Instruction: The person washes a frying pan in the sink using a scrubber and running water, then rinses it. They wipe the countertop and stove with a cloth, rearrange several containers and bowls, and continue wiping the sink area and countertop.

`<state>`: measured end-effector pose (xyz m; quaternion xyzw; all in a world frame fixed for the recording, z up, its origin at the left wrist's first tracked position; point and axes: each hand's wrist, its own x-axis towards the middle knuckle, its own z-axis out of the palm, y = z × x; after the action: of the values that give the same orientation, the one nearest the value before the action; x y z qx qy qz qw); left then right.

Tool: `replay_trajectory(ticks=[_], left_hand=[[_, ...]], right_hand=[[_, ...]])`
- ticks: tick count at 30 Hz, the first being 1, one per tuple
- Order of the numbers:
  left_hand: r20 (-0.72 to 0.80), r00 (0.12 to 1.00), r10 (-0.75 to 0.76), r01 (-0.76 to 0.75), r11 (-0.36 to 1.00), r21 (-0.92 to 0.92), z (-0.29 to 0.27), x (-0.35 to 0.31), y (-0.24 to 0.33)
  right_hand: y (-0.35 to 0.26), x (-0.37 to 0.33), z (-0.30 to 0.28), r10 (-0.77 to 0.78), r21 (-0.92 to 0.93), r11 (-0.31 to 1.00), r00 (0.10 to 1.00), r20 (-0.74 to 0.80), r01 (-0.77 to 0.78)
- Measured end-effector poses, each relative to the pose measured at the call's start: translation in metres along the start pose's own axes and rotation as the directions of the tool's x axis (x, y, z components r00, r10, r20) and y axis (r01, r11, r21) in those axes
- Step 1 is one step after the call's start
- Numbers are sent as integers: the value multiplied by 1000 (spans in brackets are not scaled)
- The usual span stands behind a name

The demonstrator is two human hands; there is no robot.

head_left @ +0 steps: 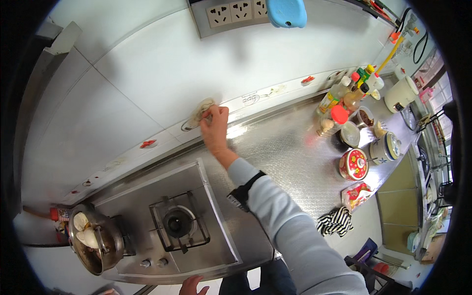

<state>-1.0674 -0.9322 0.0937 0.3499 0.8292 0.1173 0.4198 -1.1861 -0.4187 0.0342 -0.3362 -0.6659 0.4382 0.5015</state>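
Observation:
My right hand (215,130) is closed on a crumpled beige-grey rag (202,109) and presses it against the white tiled wall (162,73), just above the patterned border strip. The right arm, in a light grey sleeve with a black watch at the wrist, reaches across the steel counter (265,152). Only part of my left hand (192,285) shows at the lower edge, by the front of the gas stove (216,231). Its visible fingers are apart, with nothing seen in them.
A steel pot (108,246) with food in it stands on the stove's left burner. Sauce bottles (334,96), a red-lidded jar (338,115), a red flowered pot (353,164) and a striped cloth (335,221) are to the right. Sockets (241,11) sit high on the wall.

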Motion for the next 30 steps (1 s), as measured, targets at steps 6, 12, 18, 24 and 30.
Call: replay_trajectory(ticks=[6,12,18,24,30], left_hand=[[-35,999,-33,34,999,40,-5,-9,-5],[-2,1000,-11,11,1000,25,-1,-23,-29],[112,986,-126,108,982,156,-20,-14,3],[45,997,-59,58,998,15,-25,1,20],[82,997,-7,-11,975,220,-16,-9,16]], right_hand=[[-43,112,-118,-357,-313,914,878,-318,258],[-106,158,-139,-445,-366,887,733,-515,281],[-90,71,-29,-521,-150,845,854,-8,514],[-120,179,-194,-375,-442,880,825,-424,173],[-109,155,-115,-297,-190,955,741,-602,228]])
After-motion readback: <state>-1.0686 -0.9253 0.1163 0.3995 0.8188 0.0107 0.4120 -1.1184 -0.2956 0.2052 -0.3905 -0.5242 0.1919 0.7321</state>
